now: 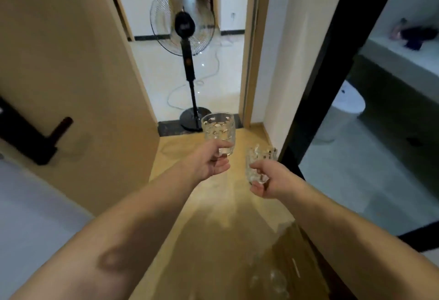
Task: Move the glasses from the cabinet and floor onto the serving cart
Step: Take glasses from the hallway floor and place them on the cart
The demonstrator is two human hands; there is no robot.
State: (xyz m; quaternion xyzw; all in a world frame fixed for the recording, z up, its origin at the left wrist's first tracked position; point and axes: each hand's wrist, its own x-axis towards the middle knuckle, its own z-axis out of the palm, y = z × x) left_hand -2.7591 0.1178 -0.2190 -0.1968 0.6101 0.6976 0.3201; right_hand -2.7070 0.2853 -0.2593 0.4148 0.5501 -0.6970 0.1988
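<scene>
A tan wooden door (71, 81) fills the left side, swung open, with a dark lever handle (35, 138) on its near face. To the right, past a black frame, a bathroom shows a white toilet (344, 109) below a pale counter. Straight ahead, through the far doorway, a black pedestal fan (184, 31) stands on glossy white tiles, its base just beyond the dark threshold. Wood-toned floor (190, 216) runs from that threshold toward the viewer. Both bare forearms reach forward over it. The left hand (209, 161) pinches a clear patterned glass (218, 133) near its base, holding it upright. The right hand (268, 178) curls its fingers around a second glass (259, 164), tilted and blurred, just right of and lower than the first, the two apart.
</scene>
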